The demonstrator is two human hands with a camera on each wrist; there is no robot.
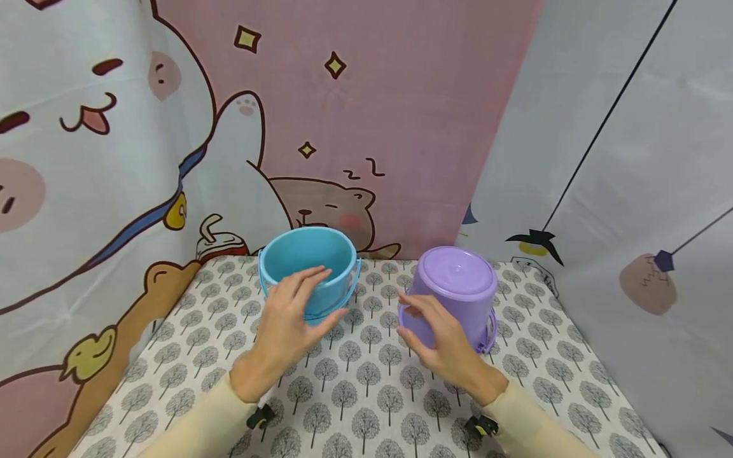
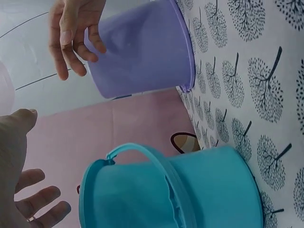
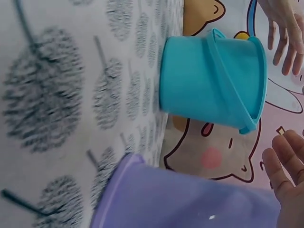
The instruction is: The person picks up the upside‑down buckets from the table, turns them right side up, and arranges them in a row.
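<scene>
A blue bucket [image 1: 330, 294] stands upright on the table, its mouth facing up and its handle hanging down the side. To its right, a purple bucket [image 1: 458, 305] sits upside down with its base on top. My left hand [image 1: 289, 318] hovers in front of the blue bucket, overlapping its rim in the head view, fingers loosely spread and holding nothing. Close to the near left side of the purple bucket is my right hand [image 1: 443, 337], its fingers apart and relaxed. In the left wrist view, space shows between the left hand [image 2: 23, 180] and the blue bucket [image 2: 137, 194].
A white cloth printed with grey trees [image 1: 366, 394] covers the table. Behind it hangs a pink and white backdrop [image 1: 412, 114] with cartoon animals, and a pale cloth [image 1: 676, 159] hangs along the right side. Small dark devices [image 1: 482, 425] sit under both wrists.
</scene>
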